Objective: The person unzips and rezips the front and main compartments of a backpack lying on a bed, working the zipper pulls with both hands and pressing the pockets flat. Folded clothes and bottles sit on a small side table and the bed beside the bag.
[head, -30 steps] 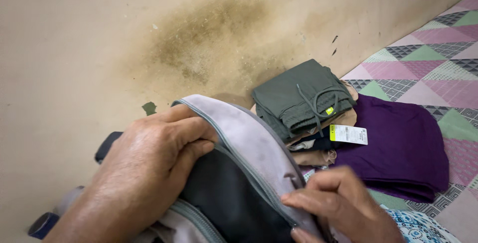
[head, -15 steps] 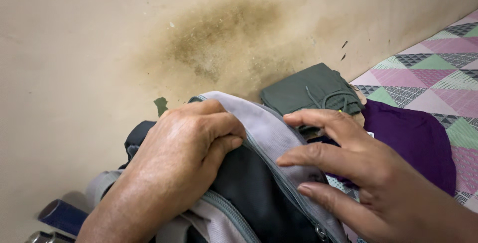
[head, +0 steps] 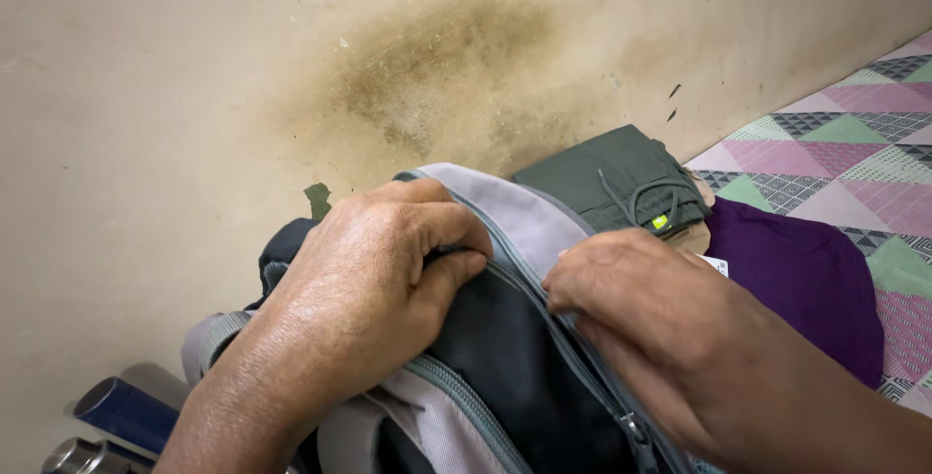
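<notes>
A grey and black backpack (head: 505, 367) fills the lower middle of the view, its woven fabric soft and rounded at the top, with a pale grey band arching over a darker panel. The left hand (head: 369, 289) lies over the top of the bag at about nine o'clock from its centre — fingers curled and clamped on the upper edge, the thumb pressed down onto the dark panel. The right hand (head: 670, 328) comes in from four o'clock, its fingertips drawn together and pinching the pale band right at the zip track (head: 573, 357), a thin toothed line that runs diagonally down toward six o'clock; what lies under the fingertips cannot be told.

At one o'clock from the bag, a folded dark green garment (head: 616, 178) with a drawstring rests against the wall. Just beside it, at three o'clock, lies a folded purple cloth (head: 796, 280), smooth and matte, on a mat (head: 854, 163) patterned with pink, green and grey triangles. The wall (head: 194, 76) is beige plaster with a rough brownish stain. At eight o'clock, a dark blue cylinder (head: 126, 414) and a shiny metal one (head: 78, 457) lie near the bag.
</notes>
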{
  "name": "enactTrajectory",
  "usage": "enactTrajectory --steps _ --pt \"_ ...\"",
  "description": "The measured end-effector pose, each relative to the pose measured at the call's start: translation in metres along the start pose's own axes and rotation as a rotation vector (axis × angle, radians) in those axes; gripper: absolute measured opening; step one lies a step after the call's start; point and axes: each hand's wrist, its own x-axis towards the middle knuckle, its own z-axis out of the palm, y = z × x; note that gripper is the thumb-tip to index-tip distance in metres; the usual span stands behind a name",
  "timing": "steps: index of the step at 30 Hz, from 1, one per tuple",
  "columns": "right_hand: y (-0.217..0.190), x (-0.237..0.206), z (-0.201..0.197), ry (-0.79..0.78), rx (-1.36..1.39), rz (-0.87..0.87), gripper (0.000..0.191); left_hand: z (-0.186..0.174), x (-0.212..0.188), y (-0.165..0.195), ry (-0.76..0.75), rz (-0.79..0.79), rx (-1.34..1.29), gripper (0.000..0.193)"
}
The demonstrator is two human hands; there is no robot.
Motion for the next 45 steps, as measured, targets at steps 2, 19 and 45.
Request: enactTrajectory --steps 2,19,45 --pt "-0.002 0.007 0.005 0.030 0.039 0.174 0.029 -0.002 0.001 0.004 -0.009 -0.019 -0.001 0.013" --pt "-0.010 0.027 0.005 -0.014 -0.242 0.210 0.031 -0.008 -0.001 0.015 -0.069 -0.201 0.052 0.015" --pt "0.008 -0.003 -0.018 -0.076 0.369 -0.010 0.019 -0.001 0.020 0.014 -0.134 -0.094 0.091 0.014"
